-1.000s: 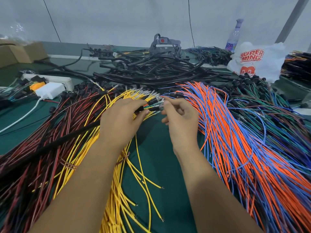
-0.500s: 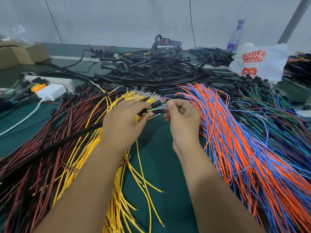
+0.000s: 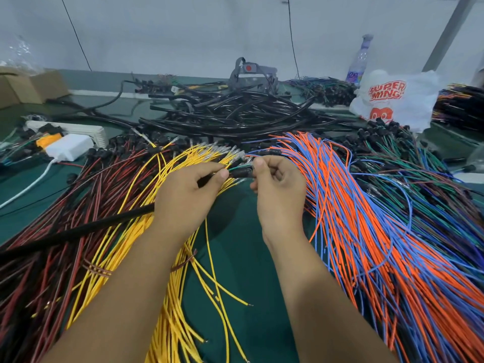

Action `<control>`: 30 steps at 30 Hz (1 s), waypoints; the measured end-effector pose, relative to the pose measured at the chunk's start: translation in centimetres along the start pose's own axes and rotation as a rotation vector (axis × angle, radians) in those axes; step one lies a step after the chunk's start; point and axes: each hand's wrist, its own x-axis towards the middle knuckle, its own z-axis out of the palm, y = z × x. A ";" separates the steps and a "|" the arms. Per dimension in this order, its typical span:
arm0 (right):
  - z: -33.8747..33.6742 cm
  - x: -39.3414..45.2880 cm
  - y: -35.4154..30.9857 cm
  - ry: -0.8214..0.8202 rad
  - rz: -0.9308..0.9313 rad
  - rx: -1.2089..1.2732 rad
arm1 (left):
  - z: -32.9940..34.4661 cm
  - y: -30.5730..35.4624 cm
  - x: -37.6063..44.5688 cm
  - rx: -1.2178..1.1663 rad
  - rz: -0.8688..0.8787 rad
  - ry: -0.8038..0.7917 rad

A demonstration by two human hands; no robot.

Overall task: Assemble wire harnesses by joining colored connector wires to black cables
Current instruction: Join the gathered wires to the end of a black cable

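I see green table (image 3: 243, 271) carrying yellow wires (image 3: 167, 310), red-black wires (image 3: 52, 258), orange-blue wires (image 3: 392, 258), black cables (image 3: 222, 113).

2 bare forearms are showing, sleeveless to the frame's edge. The left hand (image 3: 184, 195) and right hand (image 3: 279, 191) are wearing no gloves or rings.

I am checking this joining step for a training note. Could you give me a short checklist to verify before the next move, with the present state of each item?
1. Left hand grips the black cable: ok.
2. Right hand pinches the black connector: ok.
3. Connector fully seated: cannot tell, fingers cover it.
4. Green wire leads into the joint: ok.
5. Yellow wires within reach of the left hand: ok.
6. Orange and blue wires lie beside the right hand: ok.
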 end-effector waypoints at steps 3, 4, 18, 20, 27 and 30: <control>0.0 0.3 0.0 0.014 -0.027 -0.014 | 0.2 -0.1 0.0 0.051 0.007 0.016; 0.1 0.4 0.1 0.017 -0.042 -0.039 | 0.2 -0.1 0.0 0.071 0.014 0.016; 0.2 -0.1 0.2 -0.036 -0.082 -0.021 | 0.3 0.4 0.3 0.389 0.272 0.064; -0.2 0.1 0.1 0.013 -0.061 0.019 | 0.5 0.6 0.4 0.441 0.311 0.047; 0.1 -0.1 0.5 -0.038 -0.040 -0.099 | 0.1 0.4 0.0 0.395 0.189 -0.068; 0.4 -0.5 0.7 -0.076 -0.045 -0.174 | 0.2 0.4 -0.1 0.396 0.124 -0.131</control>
